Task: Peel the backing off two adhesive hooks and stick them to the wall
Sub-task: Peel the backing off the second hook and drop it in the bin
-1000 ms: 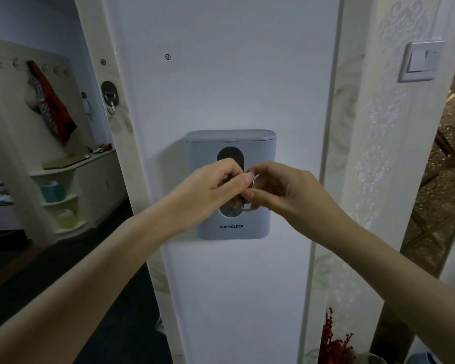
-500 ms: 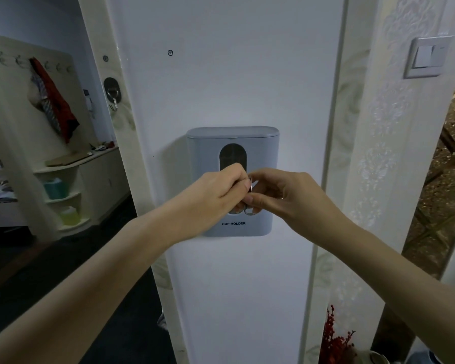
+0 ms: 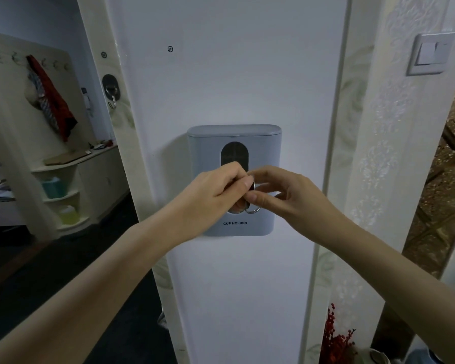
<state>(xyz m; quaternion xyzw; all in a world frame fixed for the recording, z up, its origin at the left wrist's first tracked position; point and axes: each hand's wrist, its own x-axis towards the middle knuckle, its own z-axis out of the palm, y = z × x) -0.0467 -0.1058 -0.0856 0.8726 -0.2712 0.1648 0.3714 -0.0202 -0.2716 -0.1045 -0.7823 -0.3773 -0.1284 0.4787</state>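
Note:
Both my hands meet in front of a white wall panel (image 3: 234, 74). My left hand (image 3: 216, 190) and my right hand (image 3: 284, 193) pinch a small adhesive hook (image 3: 252, 203) between their fingertips; its metal loop hangs below my right thumb. Most of the hook's pad is hidden by my fingers. A second adhesive hook (image 3: 111, 88), dark and round with a metal hook, is stuck on the door frame at the upper left.
A grey box marked CUP HOLDER (image 3: 234, 227) is mounted on the panel right behind my hands. A light switch (image 3: 430, 53) sits on the patterned wall at the right. Shelves (image 3: 63, 195) and a hanging red cloth (image 3: 51, 98) are in the room at left.
My hands have stayed together on the hook in front of the cup holder, fingers shifting slightly on it. The view has tilted a little.

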